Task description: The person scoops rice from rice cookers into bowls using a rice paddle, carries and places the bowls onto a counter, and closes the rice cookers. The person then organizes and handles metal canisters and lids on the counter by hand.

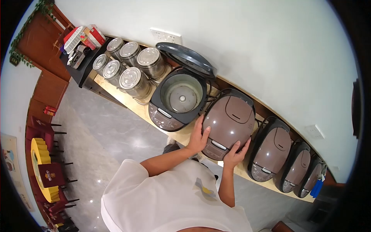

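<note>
Indoors, held cooker (230,121), counter (184,136) (pale), grey floor (131,137)

Both forearms are bare and extend forward from the torso. The left arm (164,160) angles forward and inward. The left grip (198,136) faces inward, its thumb (206,134) apart from the extended forefinger; the other fingers are mostly hidden. The right arm (227,185) points almost straight forward. The right grip (237,154) faces inward opposite the left, thumb and fingers separated, clasp firm at both sides.
</note>
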`<move>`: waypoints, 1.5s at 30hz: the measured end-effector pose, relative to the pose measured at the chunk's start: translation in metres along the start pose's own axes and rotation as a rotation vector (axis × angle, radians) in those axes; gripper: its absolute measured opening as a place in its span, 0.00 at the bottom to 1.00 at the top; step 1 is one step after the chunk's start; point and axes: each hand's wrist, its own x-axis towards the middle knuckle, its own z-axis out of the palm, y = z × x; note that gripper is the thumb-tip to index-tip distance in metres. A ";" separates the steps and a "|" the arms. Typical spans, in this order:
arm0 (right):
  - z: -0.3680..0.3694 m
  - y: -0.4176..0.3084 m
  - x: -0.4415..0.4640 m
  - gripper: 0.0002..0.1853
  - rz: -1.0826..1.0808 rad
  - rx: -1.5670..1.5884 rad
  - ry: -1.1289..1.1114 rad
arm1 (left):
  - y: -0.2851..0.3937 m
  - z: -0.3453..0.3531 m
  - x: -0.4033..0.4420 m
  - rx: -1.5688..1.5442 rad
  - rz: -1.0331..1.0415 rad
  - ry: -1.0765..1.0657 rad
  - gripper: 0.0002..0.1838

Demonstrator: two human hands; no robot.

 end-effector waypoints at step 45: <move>0.229 -0.124 -0.085 0.30 -0.004 -0.198 0.040 | -0.092 -0.231 0.111 -0.438 -0.129 -0.106 0.36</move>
